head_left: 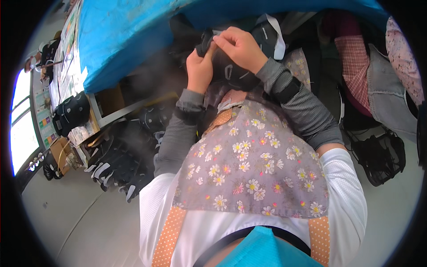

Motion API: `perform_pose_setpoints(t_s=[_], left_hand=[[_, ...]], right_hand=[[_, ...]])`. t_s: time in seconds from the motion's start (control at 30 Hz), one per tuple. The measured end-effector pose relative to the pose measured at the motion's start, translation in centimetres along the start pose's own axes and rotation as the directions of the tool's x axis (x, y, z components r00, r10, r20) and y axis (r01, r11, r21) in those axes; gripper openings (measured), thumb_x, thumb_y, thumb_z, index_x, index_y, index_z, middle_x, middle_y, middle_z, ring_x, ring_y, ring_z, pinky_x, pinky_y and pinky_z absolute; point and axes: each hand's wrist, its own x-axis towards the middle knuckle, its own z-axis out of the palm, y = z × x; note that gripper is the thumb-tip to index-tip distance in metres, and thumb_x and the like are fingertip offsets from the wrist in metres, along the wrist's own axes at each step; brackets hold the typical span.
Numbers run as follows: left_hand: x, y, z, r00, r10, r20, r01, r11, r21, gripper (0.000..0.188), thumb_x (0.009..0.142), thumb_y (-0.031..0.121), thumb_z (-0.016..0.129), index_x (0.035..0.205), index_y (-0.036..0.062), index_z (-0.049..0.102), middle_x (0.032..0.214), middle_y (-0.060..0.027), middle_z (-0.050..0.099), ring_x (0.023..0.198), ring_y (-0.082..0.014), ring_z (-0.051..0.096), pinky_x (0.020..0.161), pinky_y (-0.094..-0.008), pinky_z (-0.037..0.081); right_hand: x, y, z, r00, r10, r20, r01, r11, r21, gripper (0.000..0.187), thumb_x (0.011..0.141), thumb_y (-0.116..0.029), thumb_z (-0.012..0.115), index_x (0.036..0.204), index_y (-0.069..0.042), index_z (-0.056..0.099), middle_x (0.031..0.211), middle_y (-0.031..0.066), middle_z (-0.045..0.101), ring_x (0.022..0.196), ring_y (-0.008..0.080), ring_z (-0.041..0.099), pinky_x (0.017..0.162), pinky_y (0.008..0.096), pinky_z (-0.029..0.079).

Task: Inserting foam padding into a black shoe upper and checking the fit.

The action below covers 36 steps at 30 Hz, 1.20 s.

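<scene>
Both hands are raised in front of my apron, close together at the edge of the blue covering. My left hand (200,67) is closed around a small black fabric piece (204,43), which stands up between thumb and fingers. From the other side my right hand (240,48) pinches the edge of the same piece, its fingertips touching the left ones. Below the hands lies a larger black fabric item (242,79) with a pale looped mark. A white strap (279,42) hangs from dark fabric beyond my right hand. Fine detail at the fingertips is too small to make out.
A blue covering (129,31) drapes over the surface ahead. Black items with white tabs (120,155) are heaped at the left, beside a wooden-fronted shelf (109,103). A co-worker's plaid garment (353,58) is close on the right, above a black basket (378,155).
</scene>
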Motion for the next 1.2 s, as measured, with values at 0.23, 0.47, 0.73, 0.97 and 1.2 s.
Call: perform_pose_setpoints(t_s=[0.23,0.47,0.73,0.97,1.2], left_hand=[[-0.2,-0.5,0.5,1.0,0.023,-0.006,-0.023,0.997,-0.068,0.028,0.097,0.021,0.059,0.107,-0.0035,0.065,0.094,-0.0042,0.069,0.085,-0.009,0.059,0.076,-0.0254,0.048],[0.3,-0.8,0.2,1.0,-0.005,0.024,0.008,0.988,-0.153,0.027,0.097,0.021,0.059,0.108,-0.0029,0.065,0.096,-0.0029,0.068,0.085,-0.0084,0.059,0.077,-0.0248,0.047],[-0.5,0.5,-0.2,0.924,-0.371,0.098,0.374,0.816,-0.44,0.035,0.094,0.024,0.062,0.118,-0.0014,0.06,0.109,-0.0055,0.065,0.097,-0.0113,0.059,0.087,-0.0279,0.046],[-0.9,-0.7,-1.6,0.898,-0.339,0.28,0.421,0.475,-0.773,0.039,0.101,0.035,0.044,0.121,0.0042,0.057,0.121,-0.0107,0.062,0.113,-0.024,0.059,0.101,-0.0387,0.044],[-0.5,-1.8,-5.1,0.907,-0.421,0.026,0.422,0.903,-0.082,0.033,0.101,0.028,0.046,0.12,0.0042,0.058,0.112,-0.0072,0.066,0.099,-0.0181,0.062,0.089,-0.032,0.048]], right_hand=[[0.4,-0.4,-0.5,0.992,-0.112,0.06,0.119,0.983,-0.141,0.023,0.087,-0.022,0.063,0.08,0.0,0.066,0.071,0.0124,0.059,0.068,0.0271,0.057,0.062,0.0356,0.045],[0.6,0.6,-0.4,0.995,-0.062,0.074,0.07,0.991,-0.112,0.022,0.086,-0.024,0.064,0.079,-0.003,0.066,0.077,0.0091,0.062,0.078,0.0266,0.059,0.07,0.0362,0.046],[-4.7,2.2,-5.2,0.876,-0.17,-0.451,0.074,0.972,-0.222,0.049,0.082,-0.023,0.075,0.119,-0.003,0.052,0.12,0.0092,0.057,0.108,0.0222,0.054,0.094,0.0355,0.042],[-8.3,3.7,-6.4,0.683,0.583,0.44,-0.705,0.368,0.607,0.051,0.092,-0.025,0.063,0.135,-0.004,0.048,0.12,0.0033,0.058,0.107,0.0129,0.053,0.098,0.0294,0.04],[-7.8,3.9,-4.4,0.637,0.442,0.631,-0.755,0.194,0.626,0.048,0.082,-0.009,0.068,0.128,-0.002,0.055,0.125,0.0093,0.06,0.116,0.0215,0.054,0.105,0.0353,0.038]])
